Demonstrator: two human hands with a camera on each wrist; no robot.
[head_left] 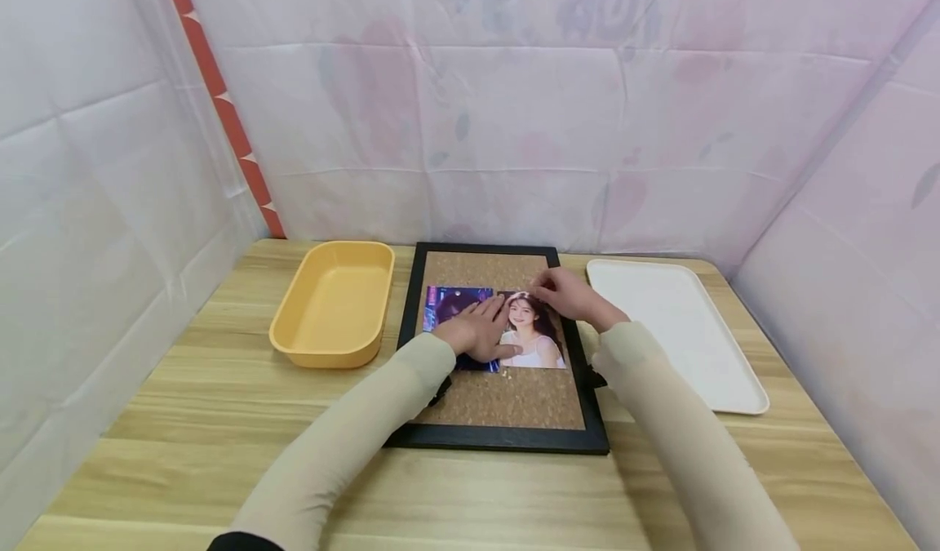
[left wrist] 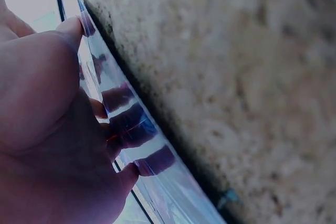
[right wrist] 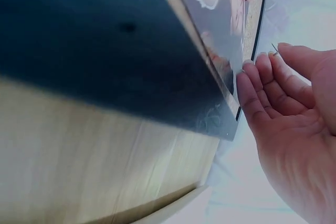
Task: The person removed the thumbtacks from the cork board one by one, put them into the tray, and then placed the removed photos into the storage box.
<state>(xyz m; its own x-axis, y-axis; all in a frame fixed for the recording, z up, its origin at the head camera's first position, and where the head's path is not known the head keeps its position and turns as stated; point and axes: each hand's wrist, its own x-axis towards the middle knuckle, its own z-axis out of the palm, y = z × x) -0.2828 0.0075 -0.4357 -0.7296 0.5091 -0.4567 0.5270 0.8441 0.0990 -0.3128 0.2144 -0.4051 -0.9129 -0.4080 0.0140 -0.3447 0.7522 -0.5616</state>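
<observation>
A cork board (head_left: 463,400) in a black frame lies on the table with two pictures on it. My left hand (head_left: 481,331) rests with fingers spread across the inner edges of both pictures, covering part of the dark blue-purple picture (head_left: 443,304). In the left wrist view its fingertips press the glossy surface. My right hand (head_left: 569,294) is over the top right corner of the portrait photo (head_left: 532,347). Between its thumb and index finger it pinches a pin (right wrist: 274,49), whose thin metal point shows in the right wrist view; the pin's head is hidden by the fingers.
A yellow tray (head_left: 338,302) stands left of the board, and a white tray (head_left: 664,322) lies to its right, partly behind the right forearm. White printed sheeting (head_left: 514,126) walls in the wooden table (head_left: 184,445) at the back and sides.
</observation>
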